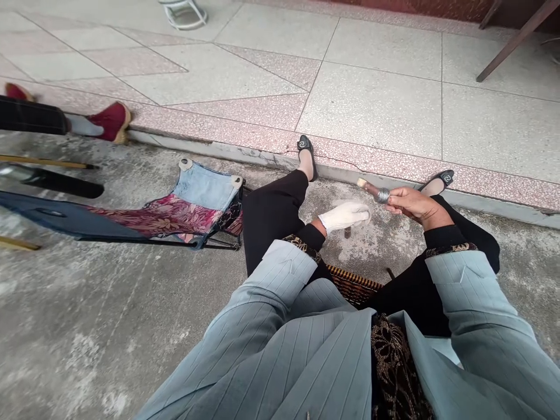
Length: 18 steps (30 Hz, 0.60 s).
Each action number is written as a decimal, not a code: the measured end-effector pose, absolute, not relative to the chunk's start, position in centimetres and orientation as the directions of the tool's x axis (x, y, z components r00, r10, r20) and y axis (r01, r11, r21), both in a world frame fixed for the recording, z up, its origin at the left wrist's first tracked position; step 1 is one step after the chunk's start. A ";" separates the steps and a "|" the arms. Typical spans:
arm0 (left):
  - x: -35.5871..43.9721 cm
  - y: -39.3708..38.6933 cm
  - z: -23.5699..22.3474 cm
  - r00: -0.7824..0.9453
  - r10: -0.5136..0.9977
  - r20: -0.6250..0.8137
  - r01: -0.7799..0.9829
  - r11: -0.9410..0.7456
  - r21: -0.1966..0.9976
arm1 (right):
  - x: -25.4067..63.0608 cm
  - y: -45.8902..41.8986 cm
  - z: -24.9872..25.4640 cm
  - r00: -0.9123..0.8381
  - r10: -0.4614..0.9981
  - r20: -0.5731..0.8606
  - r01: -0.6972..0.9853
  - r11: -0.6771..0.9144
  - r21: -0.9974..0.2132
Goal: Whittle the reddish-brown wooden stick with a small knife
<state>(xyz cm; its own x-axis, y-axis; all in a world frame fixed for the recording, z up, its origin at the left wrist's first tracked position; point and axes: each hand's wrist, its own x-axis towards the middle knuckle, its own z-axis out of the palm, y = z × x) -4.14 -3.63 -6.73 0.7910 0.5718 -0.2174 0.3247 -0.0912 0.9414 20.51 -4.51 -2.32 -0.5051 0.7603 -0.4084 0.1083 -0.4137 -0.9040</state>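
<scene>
My right hand point(409, 204) is closed around a short wooden stick wound with silver wire point(382, 195). The pale, cut-looking end of the stick points up and to the left, towards the concrete step. To its left, my left hand point(343, 216) wears a white knitted glove, its fingers pressed together and curled. Anything inside that grip is hidden, and the fingertips are slightly blurred. Just below the glove shows a small brown piece point(347, 232); I cannot tell whether the hand touches it. Both hands are between my knees, apart from each other.
I sit on a woven seat point(354, 284), my feet on a tiled ledge point(371, 157). A folding lounge chair point(192, 216) with floral cloth stands to the left. Beyond it are another person's leg and red shoe point(111, 121). A white stool point(184, 14) and a wooden leg point(516, 44) stand farther back.
</scene>
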 end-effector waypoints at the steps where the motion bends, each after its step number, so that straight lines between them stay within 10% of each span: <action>1: -4.1 -3.7 -6.9 0.798 0.560 -0.224 0.328 -0.092 0.940 | 20.3 -4.4 -2.4 -0.456 0.783 -0.424 0.100 -0.428 -0.898; 6: -3.6 -3.9 -7.1 0.813 0.528 -0.248 0.416 -0.228 0.880 | 19.5 -3.8 -3.9 -0.227 0.852 -0.471 0.102 -0.460 -0.882; 11: -3.3 -4.3 -7.3 0.841 0.492 -0.223 0.485 -0.505 0.714 | 19.2 -3.3 -5.9 -0.077 0.853 -0.516 0.731 -0.303 -0.611; 14: -3.5 -4.2 -7.2 0.831 0.504 -0.235 0.513 -0.530 0.676 | 19.3 -3.9 -5.8 -0.273 0.639 -0.719 0.867 -0.161 -0.472; 18: -3.6 -3.9 -6.7 0.863 0.477 -0.168 0.397 -0.433 0.809 | 20.1 -5.6 -3.8 -0.680 0.206 -0.704 0.677 -0.193 -0.710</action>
<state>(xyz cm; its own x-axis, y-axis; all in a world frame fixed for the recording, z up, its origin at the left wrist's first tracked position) -3.63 -3.93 -6.66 0.8628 0.4767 -0.1683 0.3970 -0.4329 0.8093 20.09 -5.61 -3.77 -0.6796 0.2065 -0.7040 0.6770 -0.1931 -0.7102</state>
